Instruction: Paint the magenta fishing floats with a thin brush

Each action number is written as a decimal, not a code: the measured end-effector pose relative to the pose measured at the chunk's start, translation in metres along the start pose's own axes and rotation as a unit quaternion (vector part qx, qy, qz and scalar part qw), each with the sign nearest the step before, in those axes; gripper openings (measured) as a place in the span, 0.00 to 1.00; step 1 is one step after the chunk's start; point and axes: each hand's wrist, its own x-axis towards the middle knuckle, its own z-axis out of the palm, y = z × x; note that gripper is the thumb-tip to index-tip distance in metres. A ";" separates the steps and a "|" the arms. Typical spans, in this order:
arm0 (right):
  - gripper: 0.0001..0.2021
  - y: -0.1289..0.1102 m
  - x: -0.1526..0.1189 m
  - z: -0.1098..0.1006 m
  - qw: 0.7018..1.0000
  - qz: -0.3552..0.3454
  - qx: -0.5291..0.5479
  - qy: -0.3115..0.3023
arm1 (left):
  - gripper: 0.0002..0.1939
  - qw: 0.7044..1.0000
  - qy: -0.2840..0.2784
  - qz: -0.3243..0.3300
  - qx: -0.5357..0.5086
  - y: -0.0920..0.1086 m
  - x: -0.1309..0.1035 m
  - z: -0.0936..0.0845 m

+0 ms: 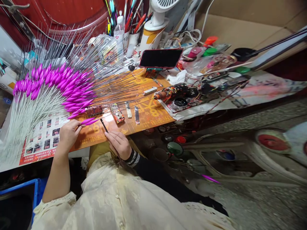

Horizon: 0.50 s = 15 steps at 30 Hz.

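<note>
My left hand (67, 132) pinches the near end of a purple fishing float (89, 121), whose pointed body sticks out to the right above the table edge. Between the fingers of my right hand (120, 145) is a slim dark paintbrush (104, 126), its tip up and just right of the float, with a small gap. A dense fan of similar purple floats (59, 78) covers the left of the table, pale stems towards me and dark thin stems pointing away. Right beyond the held float sits a small dark red block (94, 110).
A paint-spattered box (117, 113) and small flat strips (136, 115) lie on the orange tabletop (153, 111). Behind stand a propped phone (161, 58), a bottle (119, 28) and a fan (157, 22). A stained tool (168, 93) lies right; a blue crate (35, 195) stands below left.
</note>
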 end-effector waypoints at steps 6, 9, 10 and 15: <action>0.28 0.005 -0.005 -0.002 0.999 -0.025 0.034 0.027 | 0.14 0.999 0.015 0.042 0.006 0.003 0.003 -0.011; 0.29 0.008 -0.008 -0.003 0.998 -0.028 0.051 0.022 | 0.15 0.999 0.013 0.052 -0.008 0.005 0.002 -0.029; 0.29 0.009 -0.008 -0.003 0.998 -0.029 0.056 0.020 | 0.16 0.999 0.018 0.050 -0.003 0.006 0.003 -0.036; 0.28 0.011 -0.010 -0.001 0.997 -0.033 0.069 0.025 | 0.17 0.992 0.080 0.025 0.090 0.008 0.012 -0.061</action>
